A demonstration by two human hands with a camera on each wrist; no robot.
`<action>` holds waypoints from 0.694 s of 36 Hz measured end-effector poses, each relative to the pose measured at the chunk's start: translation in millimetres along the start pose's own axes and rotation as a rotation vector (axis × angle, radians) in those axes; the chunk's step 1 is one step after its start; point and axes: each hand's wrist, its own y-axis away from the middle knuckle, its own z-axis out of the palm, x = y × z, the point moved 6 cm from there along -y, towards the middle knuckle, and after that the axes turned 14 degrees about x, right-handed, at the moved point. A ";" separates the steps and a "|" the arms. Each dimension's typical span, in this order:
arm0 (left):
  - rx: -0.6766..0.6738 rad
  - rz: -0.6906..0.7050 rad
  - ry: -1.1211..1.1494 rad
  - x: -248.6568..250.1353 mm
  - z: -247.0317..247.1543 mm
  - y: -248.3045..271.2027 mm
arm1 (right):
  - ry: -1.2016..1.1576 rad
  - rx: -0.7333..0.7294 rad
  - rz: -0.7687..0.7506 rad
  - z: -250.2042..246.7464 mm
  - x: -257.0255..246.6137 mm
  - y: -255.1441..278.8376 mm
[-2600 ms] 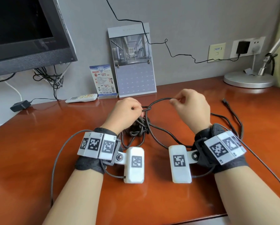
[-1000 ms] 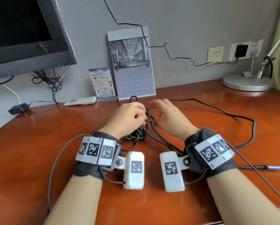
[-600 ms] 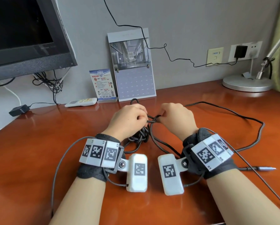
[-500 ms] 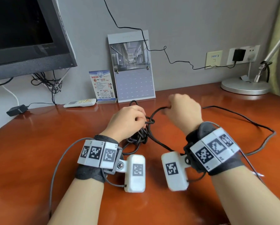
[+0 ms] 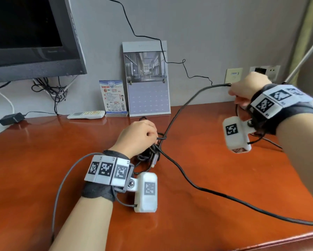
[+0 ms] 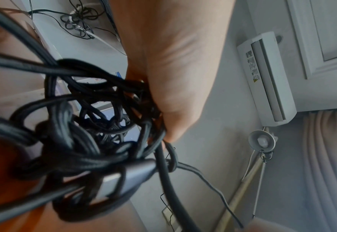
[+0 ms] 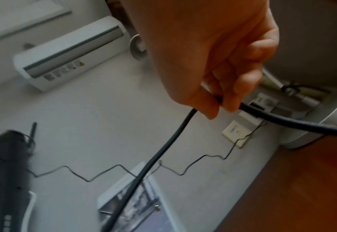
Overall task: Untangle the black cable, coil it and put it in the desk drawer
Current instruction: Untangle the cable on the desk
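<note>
Right now your left hand is curled around the knotted bundle of the black cable, holding it down on the desk. Your right hand is raised by the wall, thumb and fingers pinching one strand that stretches back to the knot.

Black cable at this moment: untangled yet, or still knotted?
Still knotted: the left hand grips a dense snarl of the black cable while the right hand pinches one strand, raised.
</note>
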 end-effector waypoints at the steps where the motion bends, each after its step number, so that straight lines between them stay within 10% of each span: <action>1: 0.004 -0.003 -0.004 -0.4 -0.4 -0.1 | 0.018 -0.001 0.021 -1.8 8.0 -6.1; 17: -0.010 -0.016 -0.079 3.2 0.6 1.3 | 0.338 -0.018 -0.015 20.6 53.1 -9.8; 25: -0.007 -0.014 -0.070 3.8 -0.8 2.9 | 0.109 -0.421 -0.329 72.5 -15.8 47.5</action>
